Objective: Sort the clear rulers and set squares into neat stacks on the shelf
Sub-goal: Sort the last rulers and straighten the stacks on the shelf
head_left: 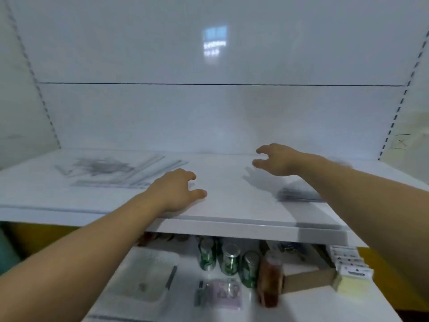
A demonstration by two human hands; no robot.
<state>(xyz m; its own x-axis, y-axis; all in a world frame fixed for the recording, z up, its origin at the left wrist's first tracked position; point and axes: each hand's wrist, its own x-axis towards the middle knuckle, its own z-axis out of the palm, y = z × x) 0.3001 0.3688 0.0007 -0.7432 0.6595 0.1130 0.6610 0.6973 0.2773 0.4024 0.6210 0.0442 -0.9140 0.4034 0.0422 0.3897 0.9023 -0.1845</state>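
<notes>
Both the left hand (176,190) and right hand (276,160) hover loose-fingered, holding nothing, over the white shelf (222,205), its blurred clear rulers and set squares (116,169) lying jumbled at left.

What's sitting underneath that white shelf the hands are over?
Below the shelf: three green cans, a brownish bottle, a clear tray, a cardboard box. Anything farther back is hidden by the shelf.

nothing legible on my feed

i can't read a single word here. the white boxes (350,263) at the near right of the lower shelf carry dark printed labels, all blurred. the green cans (229,261) show print i can't make out. at the far right, the side panel (415,126) bears a faint x-like mark (401,142).
</notes>
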